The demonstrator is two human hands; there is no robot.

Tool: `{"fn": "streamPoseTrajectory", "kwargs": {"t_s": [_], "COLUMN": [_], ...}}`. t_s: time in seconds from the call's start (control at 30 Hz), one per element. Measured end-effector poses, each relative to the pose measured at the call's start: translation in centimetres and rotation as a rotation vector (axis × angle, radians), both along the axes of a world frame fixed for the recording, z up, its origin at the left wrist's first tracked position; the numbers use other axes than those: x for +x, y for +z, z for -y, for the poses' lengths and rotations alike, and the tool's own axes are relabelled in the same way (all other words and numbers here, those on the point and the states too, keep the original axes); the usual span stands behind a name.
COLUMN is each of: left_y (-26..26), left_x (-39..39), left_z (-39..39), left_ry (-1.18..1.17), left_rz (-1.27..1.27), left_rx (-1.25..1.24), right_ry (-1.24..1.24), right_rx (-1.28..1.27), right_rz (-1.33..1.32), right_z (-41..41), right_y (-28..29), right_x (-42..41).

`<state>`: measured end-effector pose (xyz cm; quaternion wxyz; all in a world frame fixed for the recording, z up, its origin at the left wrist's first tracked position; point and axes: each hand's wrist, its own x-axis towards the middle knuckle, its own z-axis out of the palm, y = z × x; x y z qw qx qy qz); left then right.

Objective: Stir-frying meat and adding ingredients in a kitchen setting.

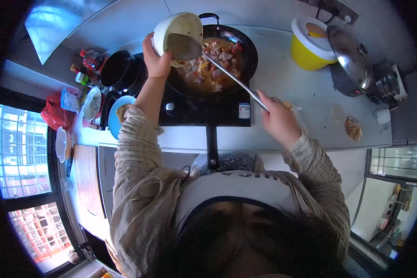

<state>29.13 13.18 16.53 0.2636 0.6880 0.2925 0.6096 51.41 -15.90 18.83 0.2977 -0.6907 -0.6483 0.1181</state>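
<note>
My left hand (156, 59) grips a pale bowl (191, 24) by its side and holds it tilted over the left part of a black wok (252, 57). In my right hand (279, 116) is the metal handle of a cooking spatula (186, 47), whose broad blade lies across the mouth of the bowl. Chunky food in brownish broth (217, 69) fills the wok, with red and yellow bits among it. Beneath the wok is a black cooktop (194, 116), and the wok's long handle (212, 142) points toward my body. The blade hides most of the bowl's inside.
To the left stand a dark saucepan (116, 71), several bottles (81, 78), a light-blue plate (116, 116) and a red plastic bag (55, 111). A yellow bucket with a white lid (302, 54), a glass lid (351, 59) and a small bag of dry food (353, 128) are on the right.
</note>
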Motion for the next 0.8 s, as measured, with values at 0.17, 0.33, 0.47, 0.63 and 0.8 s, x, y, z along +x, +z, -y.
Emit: {"fn": "streamPoseTrajectory", "kwargs": {"t_s": [0.17, 0.33, 0.47, 0.63, 0.8], "left_y": [0.6, 0.4, 0.7, 0.5, 0.5], "left_x": [0.7, 0.4, 0.1, 0.3, 0.7], "left_z": [0.4, 0.0, -0.2, -0.3, -0.9], "left_ry": [0.003, 0.026, -0.019, -0.039, -0.046], "left_rz": [0.006, -0.015, -0.021, -0.163, -0.016], "left_rx": [-0.009, 0.016, 0.004, -0.027, 0.012], "right_ry": [-0.110, -0.023, -0.113, 0.039, 0.099], "right_rx": [-0.127, -0.051, -0.077, -0.077, -0.106], "right_rz": [0.005, -0.006, 0.022, -0.078, -0.218], "right_z": [-1.1, -0.7, -1.2, -0.7, 0.4], "right_y": [0.4, 0.3, -0.6, -2.7, -2.9], "right_x": [0.7, 0.8, 2.0, 1.9, 1.7]}}
